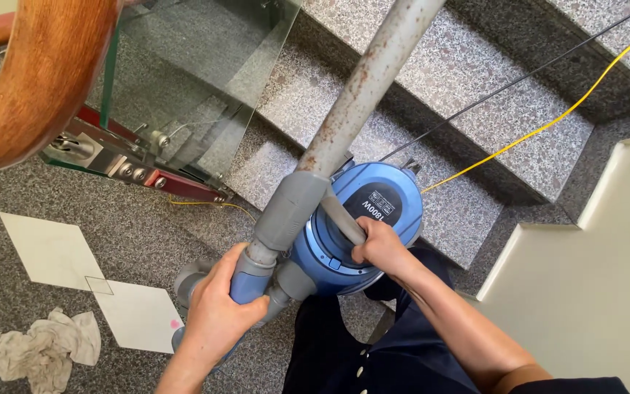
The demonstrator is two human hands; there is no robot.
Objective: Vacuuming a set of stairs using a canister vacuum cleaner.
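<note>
A blue canister vacuum cleaner [380, 208] hangs above granite stairs, carried by its grey top handle. My right hand [379, 246] is closed around that handle. My left hand [216, 315] grips the blue and grey handle end of the vacuum's wand. The grey metal wand tube [362, 91], spotted with rust, runs up and away from my left hand toward the top of the view. A grey hose joins the wand below my left hand.
Speckled granite steps [475, 95] descend ahead. A yellow cable [548, 124] and a black cord [519, 76] lie across them. A glass balustrade panel [191, 80] with a wooden handrail [38, 80] stands left. A crumpled white rag [41, 350] lies on the landing. A cream wall [599, 270] stands right.
</note>
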